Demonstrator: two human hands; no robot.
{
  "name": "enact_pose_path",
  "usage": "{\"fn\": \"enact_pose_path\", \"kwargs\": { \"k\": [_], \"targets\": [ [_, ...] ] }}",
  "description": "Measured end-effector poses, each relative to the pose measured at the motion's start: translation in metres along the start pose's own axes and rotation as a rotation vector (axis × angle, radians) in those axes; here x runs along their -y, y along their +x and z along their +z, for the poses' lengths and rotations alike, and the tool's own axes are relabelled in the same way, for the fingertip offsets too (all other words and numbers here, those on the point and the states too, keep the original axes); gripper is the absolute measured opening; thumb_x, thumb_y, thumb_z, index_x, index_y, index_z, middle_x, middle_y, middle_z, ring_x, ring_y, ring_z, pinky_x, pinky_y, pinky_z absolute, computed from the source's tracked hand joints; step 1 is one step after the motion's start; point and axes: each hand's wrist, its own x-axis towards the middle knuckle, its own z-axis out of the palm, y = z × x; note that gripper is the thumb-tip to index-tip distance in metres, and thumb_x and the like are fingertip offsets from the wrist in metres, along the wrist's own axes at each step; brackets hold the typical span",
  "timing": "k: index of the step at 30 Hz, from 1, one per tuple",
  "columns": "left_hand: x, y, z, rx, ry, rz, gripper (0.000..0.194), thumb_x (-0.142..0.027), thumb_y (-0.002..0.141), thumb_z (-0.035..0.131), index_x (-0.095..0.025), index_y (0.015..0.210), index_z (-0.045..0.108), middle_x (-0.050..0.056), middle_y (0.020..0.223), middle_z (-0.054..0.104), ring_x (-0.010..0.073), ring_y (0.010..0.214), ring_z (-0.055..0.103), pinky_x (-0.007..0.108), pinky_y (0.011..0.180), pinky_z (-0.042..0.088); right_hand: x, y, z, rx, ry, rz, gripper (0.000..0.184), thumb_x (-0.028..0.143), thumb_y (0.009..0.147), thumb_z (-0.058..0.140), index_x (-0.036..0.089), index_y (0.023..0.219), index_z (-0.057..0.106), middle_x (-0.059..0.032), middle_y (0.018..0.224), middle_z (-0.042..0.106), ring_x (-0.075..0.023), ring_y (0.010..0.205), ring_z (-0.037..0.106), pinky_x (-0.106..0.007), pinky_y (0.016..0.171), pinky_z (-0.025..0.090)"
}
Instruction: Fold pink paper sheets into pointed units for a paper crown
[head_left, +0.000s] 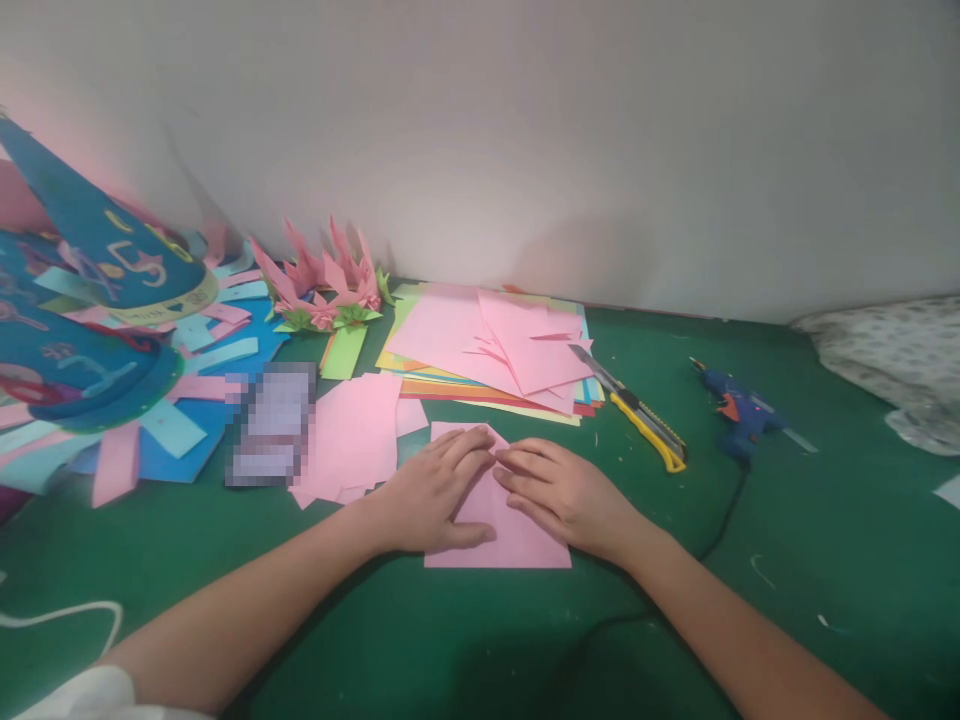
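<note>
Neither hand clenches: the left hand (442,495) and the right hand (574,495) lie flat with fingers extended, fingertips nearly meeting on one pink sheet (491,510), pressing it to the green table (360,630). That sheet sits in front of the person, between the hands. Two blue cone hats (112,240) stand at the far left, ringed with pink and pale blue strips, beside one pink-and-green paper crown (322,290). Near the left hand are one loose pile of pink papers (352,435) and one phone-like object (271,425), blurred out. Beyond the hands lies one stack of coloured paper (442,330), pink on top; to its right are one yellow cutter (645,430) and one blue glue gun (746,410), a clear stick jutting from its back. One clear plastic item (926,425), perhaps a bag, is at the right edge; its contents are unclear. The pink sheet's straight near edge faces the person, its far end points toward the wall (480,130), and its far right edge slants; it looks nearly square, so no long axis stands out.
</note>
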Motion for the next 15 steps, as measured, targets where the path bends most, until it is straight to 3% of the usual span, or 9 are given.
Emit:
{"fn": "enact_pose_path", "kwargs": {
  "k": [15],
  "targets": [
    [-0.0018,-0.0004,-0.0018,0.009,-0.008,-0.007,0.06,-0.049,0.077,0.061,-0.013,0.121,0.04,0.022,0.139,0.036,0.034,0.132,0.032,0.051,0.105,0.033,0.0002,-0.001,-0.0016,0.044,-0.006,-0.002,0.028,0.025,0.092,0.046,0.016,0.111,0.063,-0.0122,0.113,0.064,-0.0255,0.109,0.053,-0.045,0.09,0.051]
  ]
}}
